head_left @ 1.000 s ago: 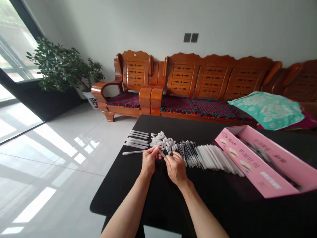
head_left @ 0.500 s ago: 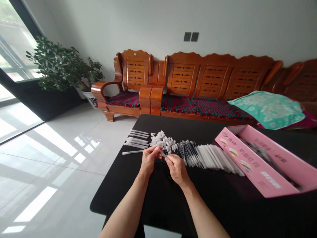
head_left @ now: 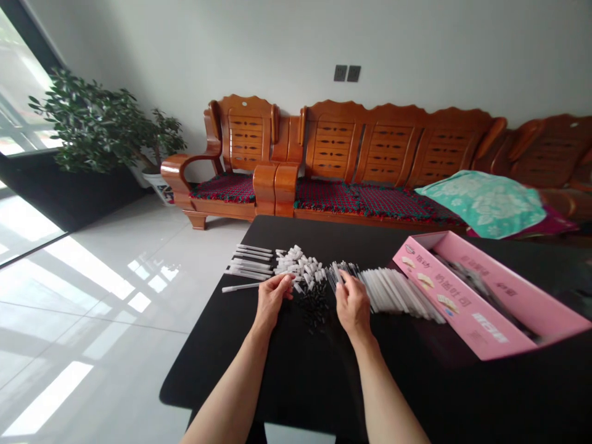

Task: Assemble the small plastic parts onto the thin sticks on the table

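My left hand [head_left: 272, 297] is pinched closed at the left edge of a heap of white pen caps [head_left: 300, 265]. What its fingertips hold, if anything, I cannot make out. My right hand [head_left: 354, 305] is closed on a pale pen barrel [head_left: 338, 275] that points up and left, over the dark refills [head_left: 332, 277]. Small black plugs [head_left: 315, 305] lie scattered between my hands. Several capped pens [head_left: 250, 269] lie in a row at the left, with one pen [head_left: 240, 287] set apart beside my left hand. Frosted pen barrels [head_left: 398, 290] lie side by side right of the refills.
A pink open box [head_left: 457, 308] with grey items inside stands on the black table [head_left: 287, 382] at the right. Beyond the table are a wooden bench [head_left: 333, 142] with a turquoise cloth [head_left: 490, 203] and a potted plant [head_left: 111, 129].
My hands have moved apart from the piece held between them. My right hand has shifted right to the refills, uncovering the black plugs. The view has turned slightly.
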`<act>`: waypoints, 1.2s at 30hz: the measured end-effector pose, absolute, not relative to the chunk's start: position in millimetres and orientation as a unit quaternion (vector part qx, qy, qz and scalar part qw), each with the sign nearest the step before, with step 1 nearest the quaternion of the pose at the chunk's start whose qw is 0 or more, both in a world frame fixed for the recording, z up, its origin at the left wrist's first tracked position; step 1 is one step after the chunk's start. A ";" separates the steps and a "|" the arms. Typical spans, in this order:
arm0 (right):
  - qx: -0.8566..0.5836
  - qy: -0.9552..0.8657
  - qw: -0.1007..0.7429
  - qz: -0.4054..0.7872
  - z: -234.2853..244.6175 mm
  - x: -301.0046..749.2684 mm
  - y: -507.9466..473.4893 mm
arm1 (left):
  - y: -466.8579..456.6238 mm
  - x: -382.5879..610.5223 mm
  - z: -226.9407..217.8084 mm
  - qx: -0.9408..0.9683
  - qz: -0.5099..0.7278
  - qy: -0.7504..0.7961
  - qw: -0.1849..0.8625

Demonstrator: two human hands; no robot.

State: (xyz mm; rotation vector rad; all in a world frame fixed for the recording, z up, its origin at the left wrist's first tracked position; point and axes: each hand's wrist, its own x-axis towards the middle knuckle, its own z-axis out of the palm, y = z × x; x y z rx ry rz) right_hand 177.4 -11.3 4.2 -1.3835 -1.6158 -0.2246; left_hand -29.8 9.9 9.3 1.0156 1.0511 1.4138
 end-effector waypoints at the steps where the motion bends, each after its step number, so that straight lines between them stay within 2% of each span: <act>1: -0.583 -0.635 0.496 -0.103 3.3 190.1 -10.6 | 10.6 -31.0 8.5 0.425 0.591 0.445 0.522; 5: -0.649 -0.528 0.516 -0.183 -2.6 248.3 -10.1 | 12.8 -34.2 3.9 0.416 0.595 0.451 0.518; 9: -0.731 -0.422 0.466 -0.267 -13.9 291.3 -10.2 | 13.7 -34.5 0.5 0.408 0.606 0.444 0.519; 13: -0.767 -0.400 0.401 -0.302 -24.1 299.6 -7.2 | 13.9 -35.0 -0.9 0.410 0.600 0.466 0.505; 17: -0.762 -0.400 0.397 -0.319 -26.4 297.2 -3.4 | 13.5 -36.6 -3.2 0.430 0.584 0.505 0.468; 22: -0.710 -0.443 0.451 -0.309 -11.7 283.8 -4.2 | 12.7 -35.7 -2.7 0.458 0.573 0.537 0.418; 28: -0.615 -0.570 0.497 -0.222 -2.0 221.1 -7.0 | 15.2 -30.2 -0.8 0.464 0.555 0.557 0.408; 36: -0.597 -0.607 0.486 -0.197 -9.7 200.2 -7.0 | 16.3 -45.2 -1.2 0.566 0.522 0.609 0.194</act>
